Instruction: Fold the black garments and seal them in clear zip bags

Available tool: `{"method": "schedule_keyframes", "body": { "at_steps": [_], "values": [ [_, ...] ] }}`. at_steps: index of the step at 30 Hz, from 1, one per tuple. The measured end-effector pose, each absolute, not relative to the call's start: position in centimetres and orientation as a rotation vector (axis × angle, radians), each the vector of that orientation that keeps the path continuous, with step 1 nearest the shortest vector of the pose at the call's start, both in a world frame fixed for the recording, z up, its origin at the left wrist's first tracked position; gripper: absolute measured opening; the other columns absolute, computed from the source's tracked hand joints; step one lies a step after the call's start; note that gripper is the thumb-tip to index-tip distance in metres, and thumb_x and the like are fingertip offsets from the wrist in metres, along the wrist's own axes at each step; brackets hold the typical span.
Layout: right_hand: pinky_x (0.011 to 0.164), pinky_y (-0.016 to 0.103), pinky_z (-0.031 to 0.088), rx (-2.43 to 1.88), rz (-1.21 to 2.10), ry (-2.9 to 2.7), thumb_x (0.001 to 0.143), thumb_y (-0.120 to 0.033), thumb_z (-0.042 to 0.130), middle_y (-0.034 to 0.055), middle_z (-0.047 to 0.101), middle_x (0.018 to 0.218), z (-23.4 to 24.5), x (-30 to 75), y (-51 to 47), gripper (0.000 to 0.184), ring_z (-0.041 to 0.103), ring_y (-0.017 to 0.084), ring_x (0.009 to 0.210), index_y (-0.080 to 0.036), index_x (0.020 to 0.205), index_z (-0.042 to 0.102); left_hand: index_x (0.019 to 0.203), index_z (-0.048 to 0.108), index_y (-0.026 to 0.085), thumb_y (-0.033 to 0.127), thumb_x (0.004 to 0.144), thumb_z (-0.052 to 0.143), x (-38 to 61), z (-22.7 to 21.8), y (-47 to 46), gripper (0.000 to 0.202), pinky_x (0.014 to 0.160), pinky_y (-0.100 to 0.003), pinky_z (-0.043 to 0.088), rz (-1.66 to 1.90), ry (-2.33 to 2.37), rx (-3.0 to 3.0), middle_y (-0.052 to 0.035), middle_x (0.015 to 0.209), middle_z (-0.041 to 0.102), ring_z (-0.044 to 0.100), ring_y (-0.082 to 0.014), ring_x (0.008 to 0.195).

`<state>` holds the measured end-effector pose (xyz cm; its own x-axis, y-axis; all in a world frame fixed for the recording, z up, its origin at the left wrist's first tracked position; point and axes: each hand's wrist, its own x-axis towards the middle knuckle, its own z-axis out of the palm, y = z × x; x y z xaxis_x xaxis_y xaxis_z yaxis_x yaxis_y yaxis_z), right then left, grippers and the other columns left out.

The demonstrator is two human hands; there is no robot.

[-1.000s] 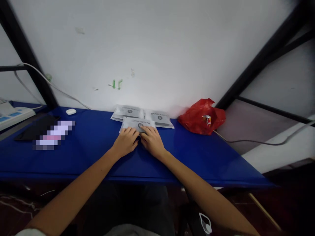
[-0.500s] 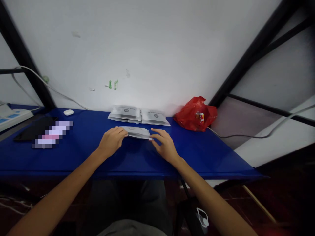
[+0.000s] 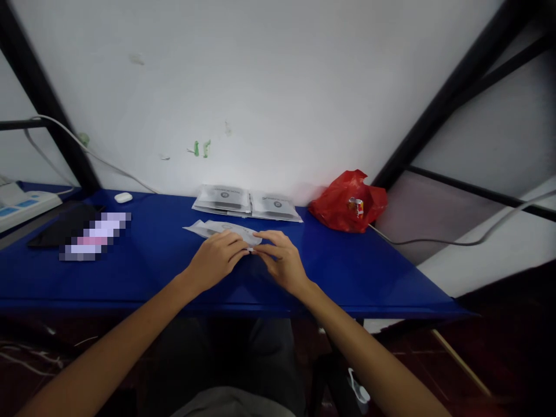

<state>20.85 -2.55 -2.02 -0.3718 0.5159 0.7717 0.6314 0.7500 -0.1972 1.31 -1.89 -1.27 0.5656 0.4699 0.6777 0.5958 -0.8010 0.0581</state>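
Left hand and right hand both pinch one end of a packet, fingers tight on it. It is left of the red bag.

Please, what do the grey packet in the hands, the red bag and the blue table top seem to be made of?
The packet: likely thin plastic film, semi-glossy; it bends where the left hand and right hand pinch it.
The red bag: thin plastic, crumpled, with bright highlights.
The table top: probably a smooth blue plastic or vinyl sheet; it reflects light softly.
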Motion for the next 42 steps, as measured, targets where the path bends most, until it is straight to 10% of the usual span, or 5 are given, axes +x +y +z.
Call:
{"method": "schedule_keyframes", "body": {
  "at_steps": [30, 42],
  "values": [
    [0.087, 0.044, 0.048, -1.308, -0.151, -1.864, 0.082, -0.023, 0.061, 0.0069, 0.070, 0.103, -4.0, 26.4, 2.4, 0.010, 0.062, 0.025, 0.098, -0.023, 0.079, 0.070, 0.081, 0.060, 0.020, 0.026, 0.091, 0.048, -3.5, -1.0, -4.1, 0.017, 0.071, -0.035, 0.042, -0.635, -1.275, -2.608, -0.0037, 0.090, 0.064, 0.055, -0.0204, 0.083],
    [0.087, 0.046, 0.048, -1.404, -0.088, -2.087, 0.074, -0.012, 0.063, 0.0092, 0.065, 0.115, -4.3, 23.8, 1.5, 0.009, 0.058, 0.027, 0.107, -0.021, 0.073, 0.064, 0.119, 0.057, 0.021, 0.038, 0.092, 0.044, -0.4, -2.8, 2.7, 0.035, 0.088, -0.040, 0.045, -0.559, -1.461, -2.784, -0.0091, 0.127, 0.059, 0.054, -0.0264, 0.112]
  ]
}}
